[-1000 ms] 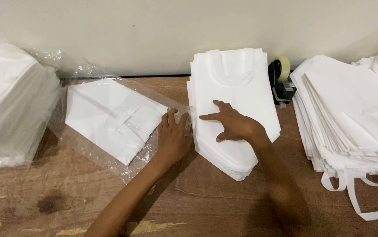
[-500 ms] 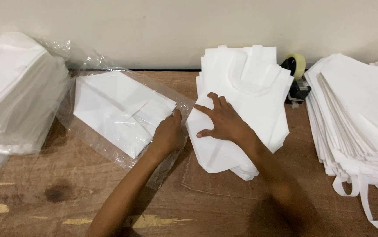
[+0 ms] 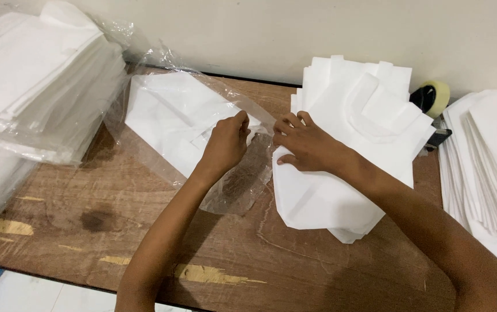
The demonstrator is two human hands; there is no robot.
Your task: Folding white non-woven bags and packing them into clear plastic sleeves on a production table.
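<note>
With the left hand (image 3: 225, 144) pinching the clear plastic sleeve (image 3: 243, 179) at ten o'clock of the bag stack (image 3: 341, 173), where the right hand's (image 3: 309, 144) spread fingers rest, the thin film may tear if tugged.

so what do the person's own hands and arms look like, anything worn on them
Both are bare. The left hand and the right hand carry no gloves, and no rings, watch or bracelet show. Both forearms are uncovered as far as the picture's edge, with no sleeve in view. The nails look short and unpainted.
</note>
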